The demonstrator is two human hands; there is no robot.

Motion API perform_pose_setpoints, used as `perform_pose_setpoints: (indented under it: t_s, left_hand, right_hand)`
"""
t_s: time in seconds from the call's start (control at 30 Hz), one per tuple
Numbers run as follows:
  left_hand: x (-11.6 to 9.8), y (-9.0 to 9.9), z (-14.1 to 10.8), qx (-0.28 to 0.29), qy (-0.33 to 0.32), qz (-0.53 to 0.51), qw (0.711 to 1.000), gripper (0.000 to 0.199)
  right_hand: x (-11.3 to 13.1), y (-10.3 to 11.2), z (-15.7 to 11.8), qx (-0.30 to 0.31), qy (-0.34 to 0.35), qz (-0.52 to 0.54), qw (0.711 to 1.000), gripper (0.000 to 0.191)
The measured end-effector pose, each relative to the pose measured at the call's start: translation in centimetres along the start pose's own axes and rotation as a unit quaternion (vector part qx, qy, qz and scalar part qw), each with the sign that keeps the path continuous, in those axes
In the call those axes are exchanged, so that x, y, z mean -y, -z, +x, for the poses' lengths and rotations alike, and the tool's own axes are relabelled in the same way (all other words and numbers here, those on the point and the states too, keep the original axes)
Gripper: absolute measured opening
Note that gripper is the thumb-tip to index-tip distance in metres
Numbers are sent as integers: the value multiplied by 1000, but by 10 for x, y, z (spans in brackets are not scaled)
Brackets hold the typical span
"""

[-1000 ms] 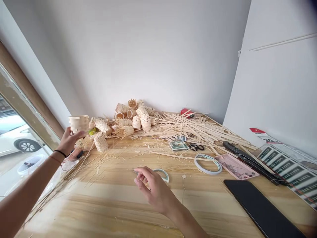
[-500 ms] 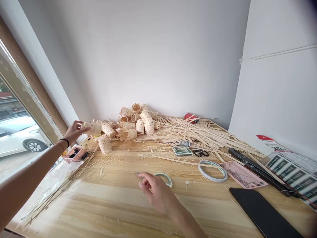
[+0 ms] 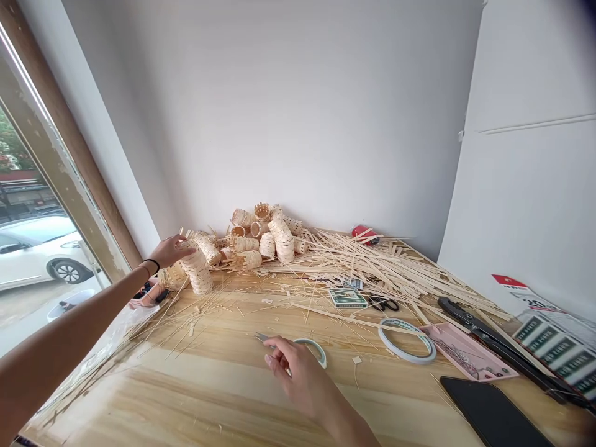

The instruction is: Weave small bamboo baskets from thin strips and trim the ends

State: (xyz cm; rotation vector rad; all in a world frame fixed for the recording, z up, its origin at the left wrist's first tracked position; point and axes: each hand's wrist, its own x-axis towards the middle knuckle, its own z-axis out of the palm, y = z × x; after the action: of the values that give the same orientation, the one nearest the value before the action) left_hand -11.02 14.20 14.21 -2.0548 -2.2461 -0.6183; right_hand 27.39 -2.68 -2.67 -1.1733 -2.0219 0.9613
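Note:
At the left of the pile, my left hand (image 3: 171, 251) has its fingers closed at the top of a woven cylinder (image 3: 198, 273) that stands on the wooden table. Other woven cylinders (image 3: 280, 239) lie heaped to its right, against the wall. Near the middle of the table, my right hand (image 3: 289, 366) is closed around a small metal tool (image 3: 261, 338) whose pointed tip sticks out to the left; its handle is hidden in my fingers. Just behind this hand lies a roll of pale green tape (image 3: 319, 352), partly covered.
Loose wooden strips (image 3: 372, 267) spread over the back right. Nearer are black scissors (image 3: 384, 303), a green box (image 3: 347, 298), a white tape roll (image 3: 426, 358), a pink tray (image 3: 484, 369), a black long-handled tool (image 3: 503, 344) and a phone (image 3: 488, 413).
My left hand has moved right, from a cylinder it held at the far left to the top of the standing one. The view has shifted slightly; my right hand still holds the tool.

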Motion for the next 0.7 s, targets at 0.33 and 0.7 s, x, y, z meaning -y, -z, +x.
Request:
perform_pose_setpoints:
  t_s: [0.33,0.7]
  left_hand:
    - [-3,2,3,-37,20,38,998,36]
    - [-3,-7,-1,-41,5,58,997,38]
  right_hand:
    - [1,-1,0,11,-3,0,1000,32]
    - [3,1,0,21,-13,-8,1000,32]
